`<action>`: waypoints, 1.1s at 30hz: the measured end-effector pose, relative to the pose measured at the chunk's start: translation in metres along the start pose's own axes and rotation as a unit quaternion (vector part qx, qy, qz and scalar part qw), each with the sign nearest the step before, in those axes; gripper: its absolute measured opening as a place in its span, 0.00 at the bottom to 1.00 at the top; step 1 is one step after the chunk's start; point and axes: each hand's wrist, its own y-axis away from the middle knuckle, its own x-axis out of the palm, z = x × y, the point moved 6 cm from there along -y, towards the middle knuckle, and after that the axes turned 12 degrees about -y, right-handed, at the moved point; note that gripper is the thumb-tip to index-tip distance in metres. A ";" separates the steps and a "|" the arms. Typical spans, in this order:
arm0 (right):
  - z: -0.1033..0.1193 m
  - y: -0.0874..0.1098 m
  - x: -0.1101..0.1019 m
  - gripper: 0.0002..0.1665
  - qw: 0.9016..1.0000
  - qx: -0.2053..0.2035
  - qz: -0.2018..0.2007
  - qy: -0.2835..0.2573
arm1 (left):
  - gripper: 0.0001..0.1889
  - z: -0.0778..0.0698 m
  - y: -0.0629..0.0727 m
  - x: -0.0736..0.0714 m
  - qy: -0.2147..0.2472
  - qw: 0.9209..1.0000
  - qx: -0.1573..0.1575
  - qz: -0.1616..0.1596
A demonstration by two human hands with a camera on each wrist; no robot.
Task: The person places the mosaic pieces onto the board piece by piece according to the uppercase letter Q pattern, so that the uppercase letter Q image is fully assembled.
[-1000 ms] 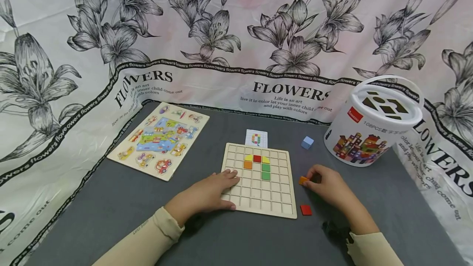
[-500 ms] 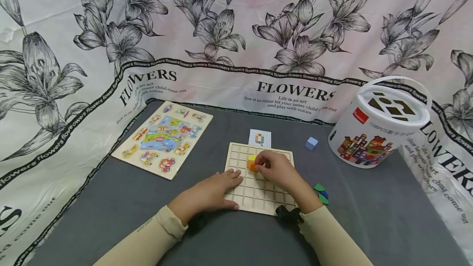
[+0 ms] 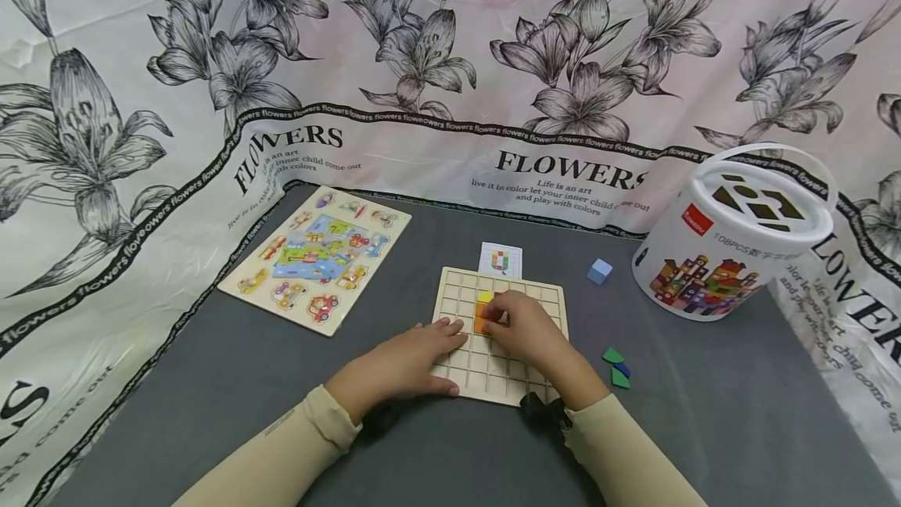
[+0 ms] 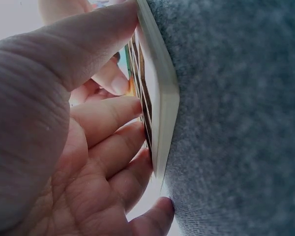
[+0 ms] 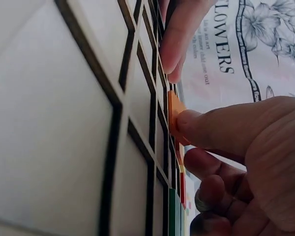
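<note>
Flower-print backdrop (image 3: 394, 151) behind, dark grey tabletop (image 3: 450, 460) below, with you working at a wooden grid board (image 3: 486, 386) in the middle. Your right hand (image 3: 524, 327) is over the grid, pinching an orange tile (image 5: 175, 113) between thumb and fingers, just on the near side of a second orange piece (image 3: 482, 309) and a yellow one (image 3: 486, 297). Whether the pinched tile is fully seated is hard to tell; your fingers hide much of it. Your left hand (image 3: 404, 362) lies spread over the board's left side, thumb at the near edge.

Possible trouble: if you let go while the tile sits crooked on a groove wall, it could stay cocked. Pushing sideways instead of down might nudge the second orange piece out of line. If your left hand lifts early, the board may slide under the press. Your right wrist also passes low over the near side, so a sleeve could catch.

Beyond the board's far edge is a pattern card (image 3: 500, 260); a blue cube (image 3: 600, 271) is near the white bucket (image 3: 704, 257). Loose green pieces (image 3: 620, 378) lie to the right, a picture puzzle (image 3: 301, 314) to the left.
</note>
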 end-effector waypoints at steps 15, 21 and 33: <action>-0.086 0.080 -0.104 0.13 0.995 0.081 -0.057 0.016 | 0.44 0.006 0.008 0.003 0.024 0.999 -0.024 0.004; -0.106 0.099 -0.108 0.16 0.994 0.104 -0.034 0.026 | 0.44 0.011 0.010 0.001 0.035 0.999 -0.027 -0.007; -0.106 0.107 -0.106 0.10 0.993 0.106 -0.057 0.012 | 0.44 -0.006 -0.002 -0.001 0.028 1.000 -0.006 0.003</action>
